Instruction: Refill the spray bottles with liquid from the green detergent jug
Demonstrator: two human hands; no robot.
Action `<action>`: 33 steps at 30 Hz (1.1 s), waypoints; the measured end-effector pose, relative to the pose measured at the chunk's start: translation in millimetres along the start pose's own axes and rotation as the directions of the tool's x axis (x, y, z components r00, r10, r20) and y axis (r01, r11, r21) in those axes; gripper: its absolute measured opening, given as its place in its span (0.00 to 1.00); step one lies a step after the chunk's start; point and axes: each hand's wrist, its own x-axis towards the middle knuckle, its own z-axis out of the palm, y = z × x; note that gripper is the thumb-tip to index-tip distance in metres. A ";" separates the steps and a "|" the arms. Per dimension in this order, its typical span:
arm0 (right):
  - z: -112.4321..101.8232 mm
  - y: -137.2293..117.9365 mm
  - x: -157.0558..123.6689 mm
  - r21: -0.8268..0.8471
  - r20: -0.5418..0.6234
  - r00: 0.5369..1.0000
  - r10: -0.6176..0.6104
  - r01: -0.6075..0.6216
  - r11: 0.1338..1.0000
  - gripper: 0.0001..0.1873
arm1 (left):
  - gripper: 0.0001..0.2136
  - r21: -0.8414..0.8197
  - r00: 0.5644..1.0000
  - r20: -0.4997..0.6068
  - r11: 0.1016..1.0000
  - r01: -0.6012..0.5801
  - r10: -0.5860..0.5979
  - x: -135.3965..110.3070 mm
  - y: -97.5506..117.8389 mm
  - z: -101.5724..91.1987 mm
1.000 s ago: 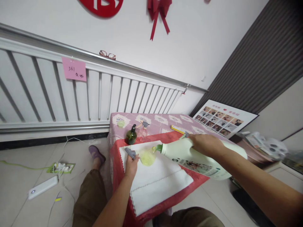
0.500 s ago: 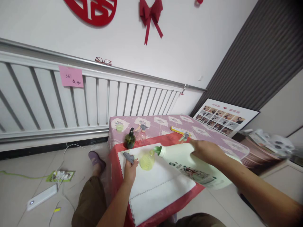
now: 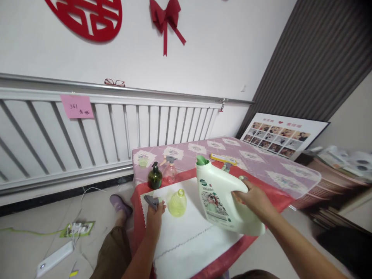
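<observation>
My right hand (image 3: 251,195) is closed round the handle of a large pale green detergent jug (image 3: 221,197). The jug leans a little, its green spout up and to the left, apart from the small bottle. A yellow see-through bottle (image 3: 177,203) without a top stands on the white cloth (image 3: 186,236). Left of it, my left hand (image 3: 155,217) grips a grey spray head (image 3: 151,201). Behind stand a dark green pump bottle (image 3: 155,177) and a pink spray bottle (image 3: 169,172).
A purple patterned tablecloth (image 3: 200,157) and a red cloth (image 3: 279,195) cover the table. On it lie a yellow box (image 3: 223,159) and a small green cup (image 3: 142,162). A radiator (image 3: 162,120) runs along the wall. A power strip (image 3: 78,228) is on the floor.
The jug has been tipped back from nearly lying over the yellow bottle's mouth to a more upright pose, its spout away from the bottle. My left hand still holds the spray head.
</observation>
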 end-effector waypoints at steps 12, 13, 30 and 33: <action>108.4 16.4 -56.0 0.522 -0.042 0.957 0.287 -0.224 0.823 0.24 | 0.13 -0.077 0.996 -0.089 0.997 -0.013 0.006 -2.2 -1.0 -2.4; 117.2 21.0 -60.3 0.535 -0.046 0.954 0.296 -0.227 0.814 0.23 | 0.13 -0.083 0.996 -0.094 0.996 -0.015 0.007 -2.7 -0.4 -2.4; 144.2 40.7 -69.8 0.734 -0.116 0.964 0.240 -0.080 0.674 0.16 | 0.12 -0.192 0.979 -0.203 0.981 -0.014 -0.026 -40.4 63.2 7.7; 151.6 42.7 -70.1 0.732 -0.138 0.962 0.234 -0.060 0.678 0.17 | 0.17 -0.155 0.986 -0.158 0.985 -0.081 0.056 -57.6 102.2 26.8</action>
